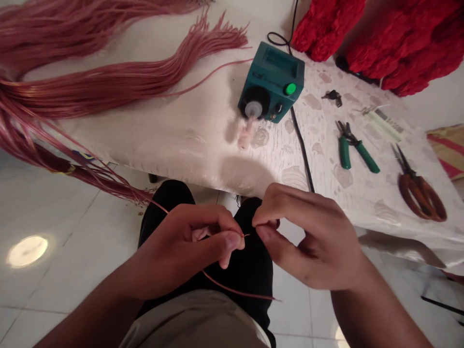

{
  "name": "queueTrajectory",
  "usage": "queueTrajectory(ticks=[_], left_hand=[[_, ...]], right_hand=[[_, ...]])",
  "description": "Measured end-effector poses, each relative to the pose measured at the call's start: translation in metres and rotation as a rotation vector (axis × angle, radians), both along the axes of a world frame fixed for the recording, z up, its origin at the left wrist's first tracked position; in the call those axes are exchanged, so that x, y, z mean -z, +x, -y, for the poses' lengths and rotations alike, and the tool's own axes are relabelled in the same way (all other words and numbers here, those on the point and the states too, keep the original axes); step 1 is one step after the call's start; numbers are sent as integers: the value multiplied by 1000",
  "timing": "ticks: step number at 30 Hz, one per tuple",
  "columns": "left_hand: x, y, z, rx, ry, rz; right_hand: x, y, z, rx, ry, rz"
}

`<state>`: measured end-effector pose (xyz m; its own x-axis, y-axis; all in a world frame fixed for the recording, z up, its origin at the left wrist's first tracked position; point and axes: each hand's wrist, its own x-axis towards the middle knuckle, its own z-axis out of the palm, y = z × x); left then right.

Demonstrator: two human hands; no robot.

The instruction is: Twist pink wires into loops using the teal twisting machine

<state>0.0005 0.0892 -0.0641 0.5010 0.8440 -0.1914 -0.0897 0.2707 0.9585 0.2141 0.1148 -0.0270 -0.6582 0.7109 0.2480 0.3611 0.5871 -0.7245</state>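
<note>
Pinched between the thumb and forefinger of my left hand (192, 249) is a thin reddish wire (237, 291), and a short bare tip pokes out past the fingertips. One length of wire hangs below this hand across my lap, while another strand runs from it back to the hanging wire bundle (108, 181). My right hand (308, 232) is just right of the bare tip, apart from it, with thumb and forefinger pressed together. Whatever those fingers hold, if anything, is too small to make out.
A green-blue machine (273, 79) with a green button stands on the covered table (174, 140). Large wire bundles (119, 89) lie to its left. On the right are green-handled pliers (355, 145), brown-handled scissors (420, 191) and keys (333, 98); red flower-like bunches (406, 43) sit behind.
</note>
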Motion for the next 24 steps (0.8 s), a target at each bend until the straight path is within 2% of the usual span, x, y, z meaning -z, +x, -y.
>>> queueTrajectory(ticks=[4,8,19,22,24], left_hand=[[1,0,1,19,11,-44],[5,0,3,22,0,-50],[13,-1,7,13,42,-151],[11,-17,8,32,-1,-136],[11,-43,8,67,-12,-255]], right_hand=[[2,-3,3,-40,53,14],[7,-5,6,-21,134,24],[15,-3,7,-2,33,67],[16,4,5,35,46,33],[18,16,2,117,53,-11]])
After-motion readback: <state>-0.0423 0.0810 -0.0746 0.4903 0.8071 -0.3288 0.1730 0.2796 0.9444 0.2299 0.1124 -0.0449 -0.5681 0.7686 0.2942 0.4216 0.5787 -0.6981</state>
